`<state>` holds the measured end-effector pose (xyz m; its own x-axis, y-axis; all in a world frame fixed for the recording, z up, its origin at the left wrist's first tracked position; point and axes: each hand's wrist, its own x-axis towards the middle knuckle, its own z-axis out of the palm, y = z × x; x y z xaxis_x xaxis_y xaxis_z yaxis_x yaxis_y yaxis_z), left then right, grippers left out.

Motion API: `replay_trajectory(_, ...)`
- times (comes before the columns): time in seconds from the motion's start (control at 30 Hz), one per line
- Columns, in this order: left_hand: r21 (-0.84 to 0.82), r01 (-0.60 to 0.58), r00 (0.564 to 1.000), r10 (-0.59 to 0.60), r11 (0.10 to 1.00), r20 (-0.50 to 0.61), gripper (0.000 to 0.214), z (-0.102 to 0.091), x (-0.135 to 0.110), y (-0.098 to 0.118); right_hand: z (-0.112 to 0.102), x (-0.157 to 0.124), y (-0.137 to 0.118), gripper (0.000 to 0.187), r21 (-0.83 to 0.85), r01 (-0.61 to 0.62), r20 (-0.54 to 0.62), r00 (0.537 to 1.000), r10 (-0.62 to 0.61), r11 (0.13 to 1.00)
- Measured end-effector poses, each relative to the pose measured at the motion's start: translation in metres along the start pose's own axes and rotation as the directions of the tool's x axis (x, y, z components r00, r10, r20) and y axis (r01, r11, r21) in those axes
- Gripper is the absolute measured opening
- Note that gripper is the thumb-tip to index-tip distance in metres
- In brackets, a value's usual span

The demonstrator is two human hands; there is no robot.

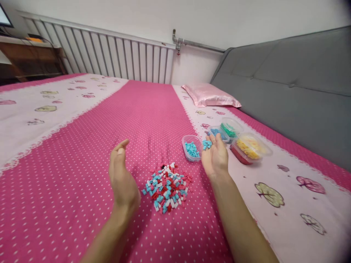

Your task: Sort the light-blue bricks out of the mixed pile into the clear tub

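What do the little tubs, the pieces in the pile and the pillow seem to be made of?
Tubs: clear thin plastic, probably; contents show through the walls. Pile pieces: likely hard plastic, solid red, white and blue, too small to be sure. Pillow: satin-like pink fabric with a soft sheen.

Bedspread (82, 153) is wide open left of the left hand (122, 175) and past the pile (167, 188), which fills the gap between the hands. Right side is tight: light-blue tub (192, 148), blue tub (219, 132), green tub (231, 128) and yellow tub (251, 148) crowd the right hand (215, 157). Sofa back (287, 84) walls off the far right, and the pillow (210, 95) blocks the far corner.
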<state>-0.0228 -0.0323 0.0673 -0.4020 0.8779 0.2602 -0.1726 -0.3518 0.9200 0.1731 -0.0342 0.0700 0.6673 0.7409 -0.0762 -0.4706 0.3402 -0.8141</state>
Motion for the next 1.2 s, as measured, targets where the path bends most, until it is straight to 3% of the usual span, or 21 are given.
replay_trajectory(0.1,0.022,0.008,1.000,-0.008,1.000,0.001,0.038,-0.001,0.001,-0.002,-0.002,0.006,0.009,0.050,-0.118,-0.008,0.027,1.000,0.011,0.993)
replay_trajectory(0.2,0.045,0.020,1.000,-0.020,0.999,0.008,0.039,-0.002,0.001,-0.003,-0.001,0.003,0.011,0.055,-0.179,0.033,0.064,0.998,-0.022,0.983)
replay_trajectory(0.37,0.048,0.050,0.999,-0.051,0.998,0.007,0.040,-0.002,0.002,-0.002,-0.002,-0.002,0.004,0.053,-0.187,0.083,0.059,0.996,-0.074,0.979)
replay_trajectory(0.47,0.077,0.084,0.994,-0.089,0.993,0.068,0.040,-0.007,0.010,-0.001,-0.002,-0.006,0.002,0.043,-0.191,0.098,0.132,0.988,-0.073,0.977)
replay_trajectory(0.53,0.186,0.117,0.966,-0.155,0.976,0.205,0.044,-0.013,0.019,0.001,-0.001,-0.011,0.002,0.035,-0.217,0.113,0.248,0.967,-0.057,0.969)
replay_trajectory(0.6,0.399,0.106,0.889,-0.266,0.911,0.372,0.051,-0.020,0.027,0.005,0.000,-0.016,0.004,0.028,-0.288,0.159,0.369,0.929,-0.044,0.944)
replay_trajectory(0.63,0.524,0.043,0.838,-0.317,0.850,0.444,0.054,-0.022,0.030,0.007,0.001,-0.018,0.006,0.025,-0.336,0.198,0.422,0.906,-0.041,0.921)
replay_trajectory(0.7,0.715,-0.178,0.734,-0.392,0.676,0.554,0.058,-0.026,0.032,0.010,0.001,-0.021,0.011,0.019,-0.454,0.306,0.531,0.847,-0.022,0.837)
replay_trajectory(0.8,0.769,-0.456,0.568,-0.520,0.447,0.638,0.055,-0.031,0.032,0.012,-0.003,-0.021,0.019,0.014,-0.637,0.468,0.657,0.746,0.113,0.612)
replay_trajectory(0.87,0.754,-0.516,0.451,-0.620,0.405,0.642,0.049,-0.034,0.031,0.012,-0.006,-0.020,0.022,0.015,-0.726,0.540,0.661,0.720,0.214,0.425)
replay_trajectory(0.93,0.744,-0.530,0.356,-0.689,0.408,0.632,0.052,-0.037,0.029,0.011,-0.009,-0.020,0.024,0.017,-0.787,0.571,0.617,0.738,0.272,0.236)
replay_trajectory(1.0,0.751,-0.534,0.325,-0.725,0.389,0.607,0.070,-0.038,0.025,0.009,-0.011,-0.021,0.025,0.020,-0.814,0.579,0.566,0.765,0.307,0.057)
replay_trajectory(1.07,0.759,-0.552,0.343,-0.735,0.346,0.585,0.083,-0.034,0.019,0.006,-0.013,-0.020,0.028,0.028,-0.808,0.586,0.535,0.773,0.342,-0.061)
replay_trajectory(1.13,0.756,-0.573,0.383,-0.712,0.316,0.589,0.082,-0.028,0.013,0.001,-0.014,-0.020,0.032,0.041,-0.779,0.620,0.548,0.745,0.379,-0.092)
replay_trajectory(1.2,0.739,-0.580,0.413,-0.658,0.342,0.629,0.070,-0.021,0.008,-0.006,-0.014,-0.019,0.037,0.052,-0.739,0.670,0.588,0.692,0.418,-0.070)
